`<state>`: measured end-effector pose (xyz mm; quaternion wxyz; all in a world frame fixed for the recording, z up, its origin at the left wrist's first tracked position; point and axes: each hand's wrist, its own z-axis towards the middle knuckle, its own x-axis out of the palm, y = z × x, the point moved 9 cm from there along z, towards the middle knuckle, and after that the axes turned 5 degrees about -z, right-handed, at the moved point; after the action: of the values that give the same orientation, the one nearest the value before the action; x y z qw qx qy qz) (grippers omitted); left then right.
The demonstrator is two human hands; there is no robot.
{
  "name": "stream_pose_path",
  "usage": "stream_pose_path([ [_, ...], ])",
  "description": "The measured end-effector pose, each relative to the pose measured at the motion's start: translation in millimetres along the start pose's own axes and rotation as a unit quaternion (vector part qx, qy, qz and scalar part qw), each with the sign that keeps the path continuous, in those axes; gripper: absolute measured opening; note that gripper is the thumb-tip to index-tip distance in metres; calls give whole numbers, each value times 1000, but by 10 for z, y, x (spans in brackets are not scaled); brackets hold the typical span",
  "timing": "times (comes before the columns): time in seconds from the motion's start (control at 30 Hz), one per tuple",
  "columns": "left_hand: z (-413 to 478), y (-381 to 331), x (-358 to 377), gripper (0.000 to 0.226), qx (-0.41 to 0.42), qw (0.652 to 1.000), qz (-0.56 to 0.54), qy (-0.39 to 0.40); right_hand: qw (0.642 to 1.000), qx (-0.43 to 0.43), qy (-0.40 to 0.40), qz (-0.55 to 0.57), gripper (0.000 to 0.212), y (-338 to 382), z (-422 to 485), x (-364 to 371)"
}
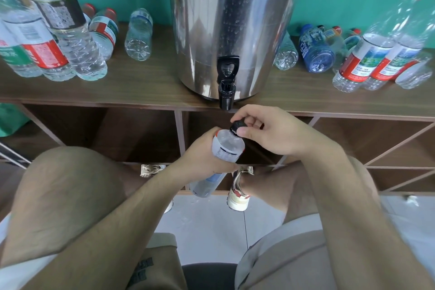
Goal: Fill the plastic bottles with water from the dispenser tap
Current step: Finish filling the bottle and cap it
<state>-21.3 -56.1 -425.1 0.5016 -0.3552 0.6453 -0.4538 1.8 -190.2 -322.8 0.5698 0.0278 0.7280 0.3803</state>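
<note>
as left hand point(202, 156) grips water-filled bottle point(227, 147), right fingers point(239, 116) pinch cap point(235, 127)

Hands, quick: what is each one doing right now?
Left hand: closed, gripping the bottle round its middle.
Right hand: closed, pinching the black cap on that bottle.

Black cap point(236, 126), silver dispenser point(233, 19)

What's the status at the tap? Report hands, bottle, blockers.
Left hand grips bottle, right hand pinches its cap. Bottle tilted, just below tap. Cap on, blocking any fill.
</note>
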Motion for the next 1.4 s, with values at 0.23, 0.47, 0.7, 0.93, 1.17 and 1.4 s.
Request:
stream_pose_path([
  [0.23, -166, -177, 55, 61, 12, 999, 23, 20, 986, 9, -35, -164, 33, 69, -280, 134],
  [0.47, -539, -668, 136, 59, 31, 992, 14, 123, 957, -155, -120, -214, 45, 749, -718, -238],
  [0.7, -809, -1363, -517, 44, 77, 993, 91, -4, 944, 93, -168, -269, 58, 979, -473, -582],
  [0.93, -1120, -1561, -1241, 48, 81, 989, 106, -58, 920, -177, -222, -271, 57, 2077, -190, -653],
  [1.17, -1279, -1263, -2134, 50, 97, 948, 36, -300, 905, -161, -200, -340, 65, 2801, 723, -415],
  [1.4, -1156, -1083, -2683, 49, 123, 917, -40, -377, 905, -149, -203, -344, 65, 3245, 1419, -316],
])
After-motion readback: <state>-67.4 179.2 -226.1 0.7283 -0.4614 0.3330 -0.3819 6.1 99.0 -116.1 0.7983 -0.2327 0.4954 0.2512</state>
